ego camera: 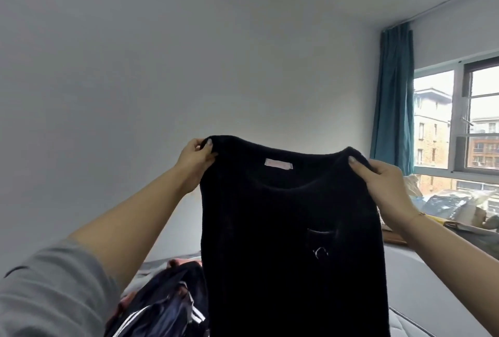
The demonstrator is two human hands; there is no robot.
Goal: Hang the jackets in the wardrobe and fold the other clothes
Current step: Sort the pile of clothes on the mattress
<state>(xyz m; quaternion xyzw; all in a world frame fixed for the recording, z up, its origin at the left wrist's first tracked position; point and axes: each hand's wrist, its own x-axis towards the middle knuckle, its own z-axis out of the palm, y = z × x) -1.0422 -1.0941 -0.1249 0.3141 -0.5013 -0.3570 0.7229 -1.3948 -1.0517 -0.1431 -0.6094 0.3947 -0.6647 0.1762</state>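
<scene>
Ahead of me, a plain pale wall (162,66) fills most of what I see, with a window (459,120) off to the right showing brick buildings outside and a teal curtain (391,99) hanging drawn to the window's left edge. Below that lies the grey bed (421,277), and at its far right side sits a heap of mixed things (464,209) under the window, too jumbled for me to name. Held up in front of me is the black top (291,242), hanging straight down from its shoulders with the neckline facing me, so it covers the middle of the bed from my sight. My left hand (195,161) pinches the top's left shoulder, thumb on the near side of the fabric, and my right hand (383,177) grips the right shoulder the same way, both closed firmly on the cloth and raised to about the same height. My grey sleeve (48,290) is pushed up on the left arm. Down at the lower left, on the bed beside the hanging top, lies a dark garment with white stripes (167,309), crumpled. Smaller still, a pale pink label (279,164) is sewn inside the back of the neck, and a small pocket (320,242) with a faint light mark sits on the chest.
</scene>
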